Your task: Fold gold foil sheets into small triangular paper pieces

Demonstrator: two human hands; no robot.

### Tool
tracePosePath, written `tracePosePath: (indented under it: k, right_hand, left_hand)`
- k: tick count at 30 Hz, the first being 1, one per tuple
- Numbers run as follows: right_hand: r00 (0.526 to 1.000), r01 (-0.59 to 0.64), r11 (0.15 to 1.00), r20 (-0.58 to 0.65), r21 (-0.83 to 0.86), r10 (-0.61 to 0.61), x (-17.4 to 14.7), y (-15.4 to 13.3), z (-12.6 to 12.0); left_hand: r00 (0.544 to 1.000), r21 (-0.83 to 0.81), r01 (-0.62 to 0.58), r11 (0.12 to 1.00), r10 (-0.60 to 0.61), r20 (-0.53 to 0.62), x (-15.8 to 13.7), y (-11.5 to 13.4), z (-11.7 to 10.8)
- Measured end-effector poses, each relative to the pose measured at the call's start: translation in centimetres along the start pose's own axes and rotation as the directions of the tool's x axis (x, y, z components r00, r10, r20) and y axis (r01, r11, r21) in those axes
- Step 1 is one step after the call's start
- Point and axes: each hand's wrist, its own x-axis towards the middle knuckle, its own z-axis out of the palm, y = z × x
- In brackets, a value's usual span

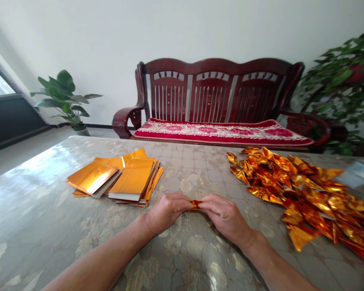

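A small piece of shiny gold foil paper (195, 204) shows between my two hands, mostly covered by the fingers. My left hand (169, 211) is closed, pinching its left end. From the other side my right hand (223, 214) pinches the right end, fingers pressed together. Both hands are just above the patterned table cover, near the middle. Left of them lie stacks of flat gold foil sheets (132, 178), some with white undersides. To the right spreads a heap of folded gold foil pieces (291, 182) with pointed ends.
The table (63, 230) has a glossy floral cover. At its right edge lies a clear plastic bag (359, 173). Behind the table stands a dark red wooden bench (210, 97) with a red floral cushion (221, 131). Potted plants (65, 97) flank it on both sides.
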Motion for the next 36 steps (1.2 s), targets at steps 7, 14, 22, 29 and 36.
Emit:
tracePosePath:
  k: [7,14,22,29,36]
  right_hand:
    - [1.0,-0.003,1.0,0.024,0.029,0.003,0.0,-0.2,0.0]
    - [0.999,-0.013,1.0,0.043,0.023,0.012,0.1,-0.5,0.2]
    - [0.998,0.061,0.998,-0.003,0.024,-0.061,0.3,-0.7,-0.1]
    - [0.997,0.08,0.997,-0.008,0.012,-0.08,0.4,-1.0,0.0]
    - [0.999,0.005,1.0,-0.044,0.01,-0.005,0.2,-0.7,0.5]
  left_hand:
    - [0.998,-0.023,-0.017,1.0,0.015,-0.054,-0.1,-0.2,0.4]
    - [0.996,-0.008,0.025,1.0,-0.025,-0.088,-0.1,-0.2,0.9]
    - [0.993,-0.055,0.012,0.998,-0.018,-0.115,-0.3,-0.1,0.9]
    - [0.979,-0.083,0.034,0.996,-0.05,-0.198,-0.4,-0.4,1.4]
    - [0.983,-0.009,0.057,0.998,-0.058,-0.176,-0.4,0.2,1.1]
